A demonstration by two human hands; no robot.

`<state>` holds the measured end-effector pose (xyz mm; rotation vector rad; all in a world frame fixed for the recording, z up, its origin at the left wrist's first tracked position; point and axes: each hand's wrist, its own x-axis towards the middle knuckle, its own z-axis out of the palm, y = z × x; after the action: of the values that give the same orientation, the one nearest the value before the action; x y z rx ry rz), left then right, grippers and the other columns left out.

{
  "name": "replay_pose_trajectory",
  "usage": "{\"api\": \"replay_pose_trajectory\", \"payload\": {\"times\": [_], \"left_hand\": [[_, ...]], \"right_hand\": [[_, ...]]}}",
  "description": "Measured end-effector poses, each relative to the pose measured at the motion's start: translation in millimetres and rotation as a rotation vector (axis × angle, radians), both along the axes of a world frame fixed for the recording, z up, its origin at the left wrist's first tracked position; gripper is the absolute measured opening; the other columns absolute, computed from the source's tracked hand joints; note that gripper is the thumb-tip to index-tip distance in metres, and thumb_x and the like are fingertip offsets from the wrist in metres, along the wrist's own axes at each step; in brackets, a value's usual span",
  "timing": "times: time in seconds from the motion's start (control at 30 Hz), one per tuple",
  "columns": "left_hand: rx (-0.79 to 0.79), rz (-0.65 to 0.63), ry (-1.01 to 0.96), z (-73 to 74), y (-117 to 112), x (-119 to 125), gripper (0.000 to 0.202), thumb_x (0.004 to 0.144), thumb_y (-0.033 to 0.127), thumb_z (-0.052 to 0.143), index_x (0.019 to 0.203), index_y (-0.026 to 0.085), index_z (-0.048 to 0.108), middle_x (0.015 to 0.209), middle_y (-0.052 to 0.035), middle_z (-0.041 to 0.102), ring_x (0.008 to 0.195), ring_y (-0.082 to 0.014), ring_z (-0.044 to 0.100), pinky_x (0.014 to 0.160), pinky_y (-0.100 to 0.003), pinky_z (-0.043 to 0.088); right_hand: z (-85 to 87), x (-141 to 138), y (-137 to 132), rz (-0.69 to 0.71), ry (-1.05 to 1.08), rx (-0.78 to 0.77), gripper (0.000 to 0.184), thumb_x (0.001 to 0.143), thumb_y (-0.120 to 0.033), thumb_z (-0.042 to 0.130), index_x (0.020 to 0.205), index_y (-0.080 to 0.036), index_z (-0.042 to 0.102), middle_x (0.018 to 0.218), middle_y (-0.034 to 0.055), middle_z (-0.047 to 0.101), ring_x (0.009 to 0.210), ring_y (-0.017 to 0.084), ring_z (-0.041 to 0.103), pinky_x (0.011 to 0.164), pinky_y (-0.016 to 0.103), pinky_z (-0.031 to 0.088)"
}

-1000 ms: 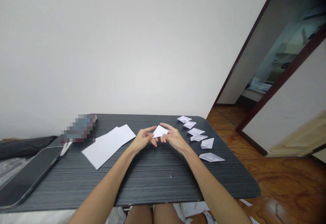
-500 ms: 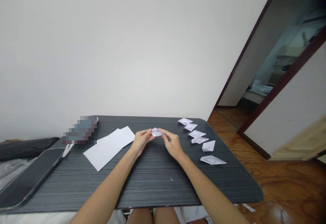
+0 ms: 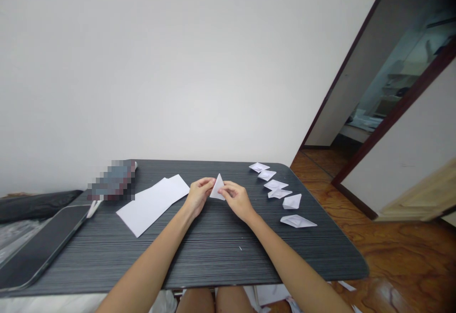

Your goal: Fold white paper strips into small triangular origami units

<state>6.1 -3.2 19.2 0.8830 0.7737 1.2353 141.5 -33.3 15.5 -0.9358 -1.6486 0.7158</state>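
Between my hands, above the middle of the dark table (image 3: 206, 251), is a small piece of folded white paper (image 3: 218, 189), its point upward like a triangle. My left hand (image 3: 198, 194) pinches its left side with thumb and fingers. On the right side, my right hand (image 3: 237, 199) has its thumb on the front face and its fingers curled behind. To the right stand several folded paper boats in a slanting row, the nearest paper boat (image 3: 297, 221) being the longest. White paper sheets (image 3: 153, 206) lie overlapped left of my left hand.
A pixelated object (image 3: 114, 181) with a white strap lies at the table's back left. Beside it on the left is a dark glossy panel (image 3: 42, 251). A white wall (image 3: 199, 66) rises behind the table. Paper scraps (image 3: 346, 285) lie on the wooden floor.
The folded paper has gone from a flat diamond shape to an upright triangle. My right thumb has shifted onto its front face, while my left hand stays nearly in place.
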Motion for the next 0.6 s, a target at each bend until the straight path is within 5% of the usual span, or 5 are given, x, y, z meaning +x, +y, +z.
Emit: {"api": "replay_pose_trajectory", "payload": {"times": [0.13,0.27,0.4,0.6], "left_hand": [[0.065,-0.067,-0.002,0.1,-2.8,4.5,0.022,0.055,0.026,0.07,0.067,0.011,0.061,0.063,-0.0016,0.061,0.058,-0.0104,0.054,0.06,-0.024,0.042],[0.129,-0.127,0.02,-1.6,-3.0,5.4,0.021,0.059,0.025,0.068,0.073,0.011,0.061,0.071,-0.0029,0.061,0.064,-0.0107,0.054,0.063,-0.023,0.041],[0.207,-0.178,0.041,-4.4,-1.9,5.5,0.029,0.06,0.022,0.067,0.087,0.012,0.06,0.083,-0.0057,0.06,0.075,-0.0119,0.053,0.069,-0.023,0.04],[0.4,-0.121,0.308,-4.7,-0.6,3.0,0.038,0.064,0.025,0.064,0.1,0.016,0.058,0.095,-0.0059,0.057,0.077,-0.0122,0.051,0.068,-0.023,0.04]], "right_hand": [[-9.3,-4.2,6.1,-0.065,0.084,-0.023,0.009,0.073,-0.027,0.052,0.077,-0.019,0.052,0.082,0.0042,0.056,0.073,0.015,0.055,0.067,0.028,0.047],[-10.4,-4.2,6.1,-0.036,0.175,-0.039,0.027,0.072,-0.023,0.053,0.096,-0.02,0.04,0.084,0.0029,0.055,0.073,0.014,0.057,0.068,0.028,0.047],[-5.1,-3.1,0.6,-0.085,0.014,0.094,0.02,0.076,-0.018,0.046,0.095,-0.019,0.049,0.093,0.0064,0.054,0.088,0.017,0.053,0.082,0.033,0.042],[-2.6,-5.6,-3.1,-0.171,-0.105,0.241,0.038,0.079,-0.013,0.037,0.114,-0.023,0.048,0.103,0.0083,0.044,0.099,0.018,0.045,0.089,0.033,0.037]]}}
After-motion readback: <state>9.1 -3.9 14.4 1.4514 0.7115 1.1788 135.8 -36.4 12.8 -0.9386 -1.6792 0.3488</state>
